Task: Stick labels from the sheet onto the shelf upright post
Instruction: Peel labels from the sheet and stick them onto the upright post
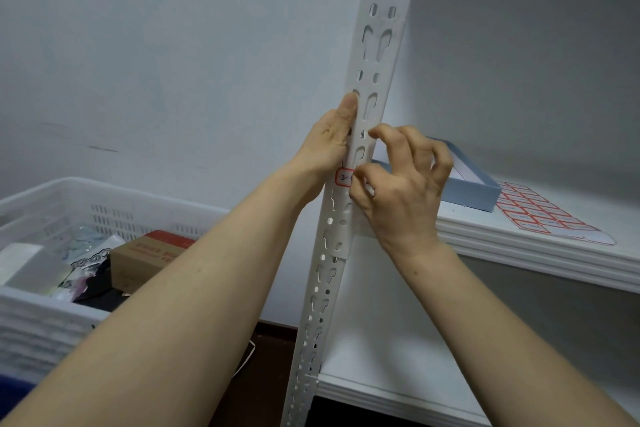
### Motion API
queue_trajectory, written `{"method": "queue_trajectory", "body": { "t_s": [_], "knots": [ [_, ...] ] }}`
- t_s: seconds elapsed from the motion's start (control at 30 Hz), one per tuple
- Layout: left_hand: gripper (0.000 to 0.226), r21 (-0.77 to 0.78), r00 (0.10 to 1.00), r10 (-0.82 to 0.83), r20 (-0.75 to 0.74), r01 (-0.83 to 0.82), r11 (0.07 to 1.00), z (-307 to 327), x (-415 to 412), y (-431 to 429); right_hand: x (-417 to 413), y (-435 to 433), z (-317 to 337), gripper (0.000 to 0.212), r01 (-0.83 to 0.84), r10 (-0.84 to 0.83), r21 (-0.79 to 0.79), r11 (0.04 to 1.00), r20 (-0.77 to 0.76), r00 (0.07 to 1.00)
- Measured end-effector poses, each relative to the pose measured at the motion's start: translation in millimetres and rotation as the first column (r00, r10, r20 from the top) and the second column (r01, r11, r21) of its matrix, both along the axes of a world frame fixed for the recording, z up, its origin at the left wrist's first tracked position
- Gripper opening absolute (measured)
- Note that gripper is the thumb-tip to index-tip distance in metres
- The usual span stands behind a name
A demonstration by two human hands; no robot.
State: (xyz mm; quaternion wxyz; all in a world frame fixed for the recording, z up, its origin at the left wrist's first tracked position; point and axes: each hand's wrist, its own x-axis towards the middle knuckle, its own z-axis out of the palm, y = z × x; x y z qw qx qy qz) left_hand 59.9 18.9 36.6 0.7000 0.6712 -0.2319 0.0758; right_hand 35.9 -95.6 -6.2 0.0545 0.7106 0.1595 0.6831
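Observation:
A white perforated shelf upright post [372, 55] runs from top centre down to the bottom of the view. My left hand [330, 139] grips its left edge, thumb lying up along the post. A red-bordered white label [344, 178] with handwriting sits on the post just below that hand. My right hand [401, 184] is at the label's right side, thumb tip on the label and fingers curled, partly covering it. The label sheet [543, 215], with several red-bordered labels, lies flat on the white shelf to the right.
A light blue shallow box [481, 189] rests on the upper shelf board [554, 253] behind my right hand. A lower shelf board [381, 388] is beneath. At left stands a white plastic crate [45, 315] holding a brown carton [145, 256] and packets. A white wall is behind.

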Motion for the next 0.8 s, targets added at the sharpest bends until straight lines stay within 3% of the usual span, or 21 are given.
{"method": "queue_trajectory", "body": {
  "t_s": [0.43, 0.63, 0.8],
  "knots": [
    [0.048, -0.035, 1.000, -0.021, 0.023, 0.022, 0.999, -0.3, -0.1, -0.7, 9.6, -1.9, -4.2, 0.008, 0.026, -0.026, -0.013, 1.000, 0.019, 0.999],
    [0.055, -0.029, 1.000, 0.012, 0.007, -0.011, 1.000, -0.8, 2.5, -2.3, 2.6, -9.8, -17.0, 0.007, -0.057, 0.067, 0.119, 0.991, -0.074, 0.995],
    [0.049, -0.036, 1.000, 0.004, 0.022, -0.003, 0.999, -1.1, 2.9, -2.8, -5.1, -11.5, -20.5, 0.023, -0.152, 0.218, 0.262, 0.953, -0.246, 0.945]
  ]
}}
